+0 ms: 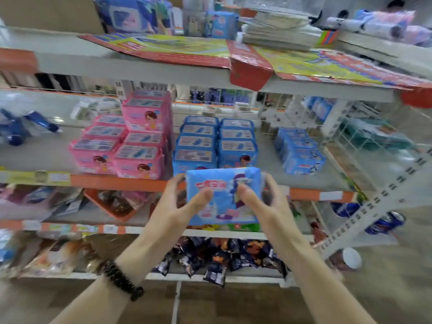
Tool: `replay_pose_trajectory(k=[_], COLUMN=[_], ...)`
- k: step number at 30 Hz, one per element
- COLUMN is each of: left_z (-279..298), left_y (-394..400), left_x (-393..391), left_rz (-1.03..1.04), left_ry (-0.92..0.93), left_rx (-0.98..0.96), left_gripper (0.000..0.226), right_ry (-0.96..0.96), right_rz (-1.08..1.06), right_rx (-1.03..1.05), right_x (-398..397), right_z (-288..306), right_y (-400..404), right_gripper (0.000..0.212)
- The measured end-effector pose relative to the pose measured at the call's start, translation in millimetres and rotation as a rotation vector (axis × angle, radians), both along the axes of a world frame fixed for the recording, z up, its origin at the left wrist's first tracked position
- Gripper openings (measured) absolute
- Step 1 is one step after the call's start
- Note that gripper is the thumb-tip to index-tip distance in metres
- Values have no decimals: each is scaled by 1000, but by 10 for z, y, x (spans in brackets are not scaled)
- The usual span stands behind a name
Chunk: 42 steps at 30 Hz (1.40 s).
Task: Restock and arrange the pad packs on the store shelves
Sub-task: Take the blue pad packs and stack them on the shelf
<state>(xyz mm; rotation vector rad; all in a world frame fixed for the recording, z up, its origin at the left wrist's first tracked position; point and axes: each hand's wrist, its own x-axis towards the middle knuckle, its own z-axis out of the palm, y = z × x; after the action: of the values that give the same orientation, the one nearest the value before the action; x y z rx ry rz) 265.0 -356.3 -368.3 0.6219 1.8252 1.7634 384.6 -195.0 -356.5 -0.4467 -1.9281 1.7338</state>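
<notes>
A light blue pad pack (pixel 222 183) with a cartoon figure is held upright in front of the middle shelf (pixel 46 155). My left hand (pixel 180 204) grips its left side, thumb on the front. My right hand (pixel 261 202) grips its right side the same way. Just behind it on the shelf stand two rows of blue pad packs (pixel 217 143). Pink pad packs (pixel 131 141) are stacked to their left. A smaller row of blue packs (pixel 299 150) lies to the right, with a gap of bare shelf between.
The top shelf (pixel 117 66) holds flattened printed cardboard (pixel 210 50), stacked papers and wipe packs. Lower shelves carry an orange tray (pixel 112 206), snack bags (pixel 224 258) and cans (pixel 385 223). A wire divider (pixel 355 146) bounds the right end.
</notes>
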Motion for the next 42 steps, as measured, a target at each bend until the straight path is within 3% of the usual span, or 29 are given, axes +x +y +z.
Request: replay_pose_trajectory(k=[3,6,8,10,13,25,36,42], left_z=[-171,-258,-328,-382,-459,-341,-465,-493], left_y=[-15,-9,-6,28,97,508,1222,1522], left_x=[-42,-32,-40,-36,13,145,721,993], left_rz=[1,-48,-69,-112,-145,-78,-171,-73], left_ry=[-116,-168,-155,-131,-182,-171,-254,-191], left_rx=[38,38,24,-18,-14,23,47,44], left_gripper=[89,59,56,61,43,30,67,48], right_ry=[-92,-288,-387,-427,-391,-210,-163,-220], right_rz=[-16,-32,-22,20,16,-66,-11,91], right_rx=[31,-81,-105,-120,-172,-246,-163,-167], right_x=[-46,-56,-27,42,95,39,636,893], right_z=[-187,-332,-352,-379,-406,-352,-287,-349], right_y=[-121,-176,-214,-241,-269,100,1170,1561], right_gripper=[48,112,128,112,68,18,21,35])
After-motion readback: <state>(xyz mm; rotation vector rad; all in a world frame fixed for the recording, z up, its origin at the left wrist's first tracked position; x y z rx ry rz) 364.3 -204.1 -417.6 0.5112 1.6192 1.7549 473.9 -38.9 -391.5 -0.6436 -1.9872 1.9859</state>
